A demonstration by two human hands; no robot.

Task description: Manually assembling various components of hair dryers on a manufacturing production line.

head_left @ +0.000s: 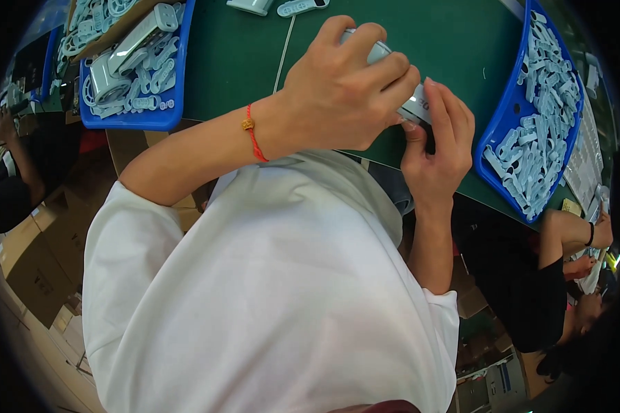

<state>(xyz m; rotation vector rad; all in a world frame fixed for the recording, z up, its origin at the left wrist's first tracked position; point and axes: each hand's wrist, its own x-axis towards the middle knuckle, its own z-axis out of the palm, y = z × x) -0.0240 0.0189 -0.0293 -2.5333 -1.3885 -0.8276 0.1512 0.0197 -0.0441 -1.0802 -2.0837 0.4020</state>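
Note:
Both hands are on one long pale plastic housing (416, 105) with a glossy face, held above the green table. My left hand (355, 86), with a red cord bracelet at its wrist, is wrapped over the housing from above and hides its middle. My right hand (439, 134) pinches the near right end between thumb and fingers. At the far edge of the picture lie a pale plastic shell (251, 5) and a small pale strip-shaped part (302, 7) with holes.
A blue tray (134, 122) at the left holds pale housings and small parts. Another blue tray (492, 175) at the right holds many small pale strips. A thin white cord (283, 55) lies on the green table (234, 76). Other people sit at both sides; cardboard boxes (45, 261) stand lower left.

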